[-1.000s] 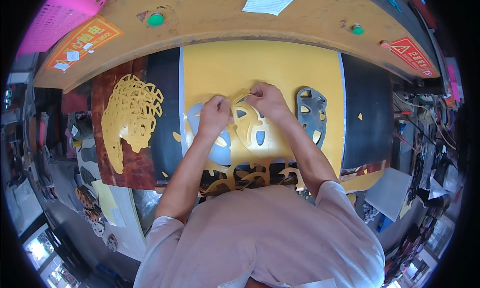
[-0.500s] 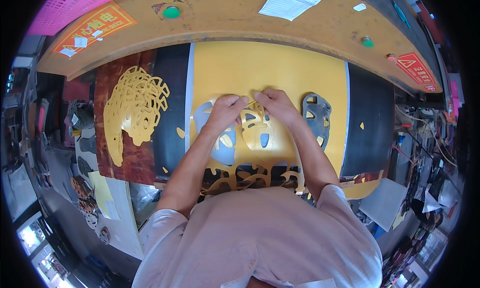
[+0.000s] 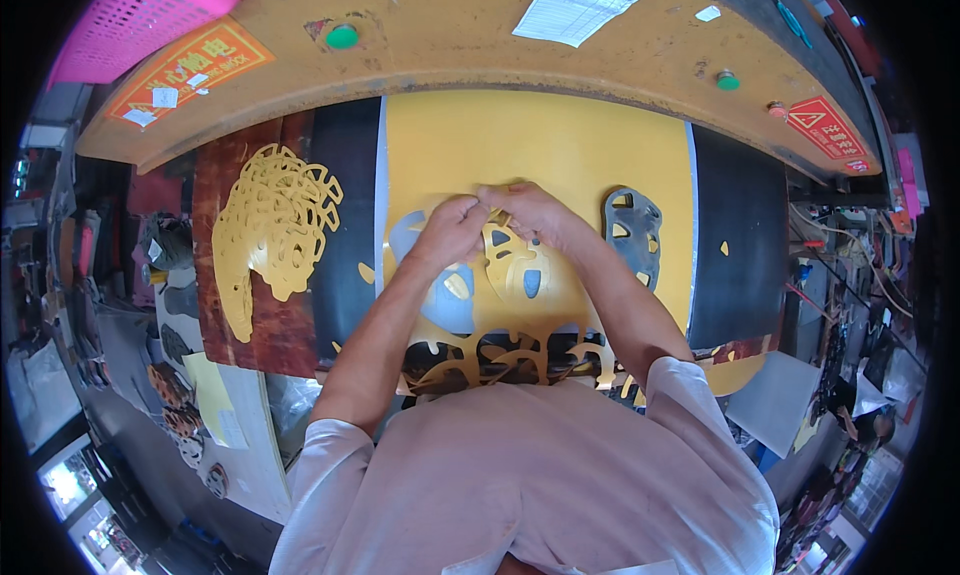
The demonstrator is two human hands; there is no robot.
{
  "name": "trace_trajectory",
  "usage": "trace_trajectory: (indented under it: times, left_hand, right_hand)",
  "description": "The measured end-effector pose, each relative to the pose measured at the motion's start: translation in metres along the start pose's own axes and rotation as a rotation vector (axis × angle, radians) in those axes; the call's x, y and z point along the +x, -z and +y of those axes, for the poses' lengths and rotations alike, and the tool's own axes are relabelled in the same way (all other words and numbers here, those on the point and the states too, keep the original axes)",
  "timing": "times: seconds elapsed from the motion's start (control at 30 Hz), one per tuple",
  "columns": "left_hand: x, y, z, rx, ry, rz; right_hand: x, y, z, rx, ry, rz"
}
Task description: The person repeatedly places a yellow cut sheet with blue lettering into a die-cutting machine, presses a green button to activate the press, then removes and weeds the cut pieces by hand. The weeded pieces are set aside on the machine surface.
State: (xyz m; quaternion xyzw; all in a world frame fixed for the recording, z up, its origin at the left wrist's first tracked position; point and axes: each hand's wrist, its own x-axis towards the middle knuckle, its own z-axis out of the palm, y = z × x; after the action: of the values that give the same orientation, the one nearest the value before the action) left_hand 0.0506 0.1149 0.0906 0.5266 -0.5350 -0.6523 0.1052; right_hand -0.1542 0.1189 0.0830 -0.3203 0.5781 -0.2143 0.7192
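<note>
My left hand [image 3: 452, 231] and my right hand [image 3: 535, 218] meet over the middle of a yellow sheet [image 3: 540, 135], thumbs and fingers pinched together. Between and below them hangs a thin yellow cut-out piece [image 3: 500, 267] with several openings, its top end in my fingers. The fingertips partly hide where it is gripped. Right of my right hand lies a dark cutting die [image 3: 632, 235], shaped like a shoe sole. Under my left forearm, a grey-white gap [image 3: 452, 310] in the sheet shows, with a small yellow scrap on it.
A heap of yellow cut-outs [image 3: 275, 210] lies on the reddish-brown board at left. Cut sheet remnants [image 3: 500, 353] hang at the near edge. Across the far side runs a brown machine beam [image 3: 450, 50] with green buttons [image 3: 343, 37]. A pink basket [image 3: 150, 20] sits at far left.
My hands have drawn closer together, the right one shifting slightly left and turning over at the fingertips. The view has tilted a little; the heap and the die lie as before.
</note>
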Motion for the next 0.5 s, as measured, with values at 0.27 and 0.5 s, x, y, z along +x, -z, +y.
trace_trajectory:
  times: [0.27, 0.5]
  left_hand:
    - [0.049, 0.038, 0.051, 0.690, -0.467, 0.493]
    - [0.078, 0.000, 0.023, 0.706, -0.575, 0.537]
  right_hand:
    - [-0.013, -0.020, -0.014, -0.938, 0.148, 0.318]
    - [-0.021, -0.026, -0.003, -1.079, 0.330, 0.417]
